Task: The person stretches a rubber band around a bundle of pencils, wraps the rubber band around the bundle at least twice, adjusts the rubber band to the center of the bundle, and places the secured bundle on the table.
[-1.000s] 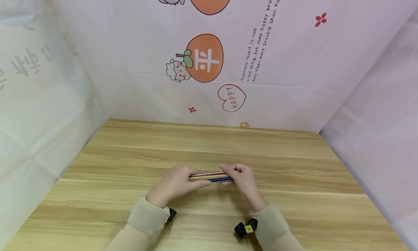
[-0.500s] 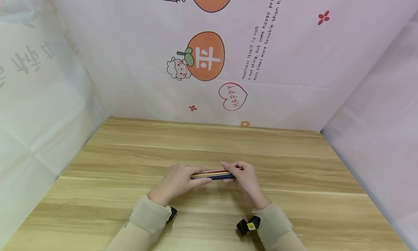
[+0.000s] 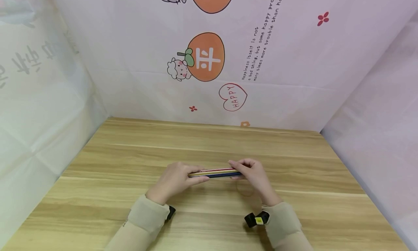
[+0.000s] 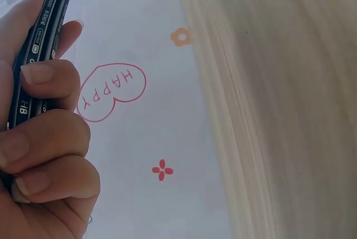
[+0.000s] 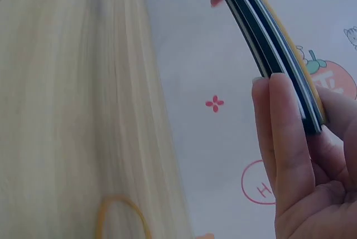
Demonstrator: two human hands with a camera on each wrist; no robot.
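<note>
A bundle of several pencils [image 3: 219, 172], with red, yellow and dark blue sides, spans the space between my two hands in the head view. My left hand [image 3: 176, 176] grips the left end, its fingers curled round the dark pencils [image 4: 36, 44] marked HB in the left wrist view. At the other end, my right hand [image 3: 254, 175] pinches the bundle between thumb and fingers. A thin orange-yellow rubber band [image 5: 119, 198] forms a loop at the bottom of the right wrist view, and shows faintly below my right hand in the head view.
The hands are over a wood-grain table [image 3: 130, 145]. White printed cloth [image 3: 281, 102] rises behind its far edge, with more pale cloth at the left [image 3: 42, 127] and right [image 3: 388, 124]. A black camera [image 3: 256, 219] sits at the right wrist.
My right hand has shifted right along the pencils, so a longer stretch of the bundle shows between the hands. My left hand has stayed almost where it was, still gripping.
</note>
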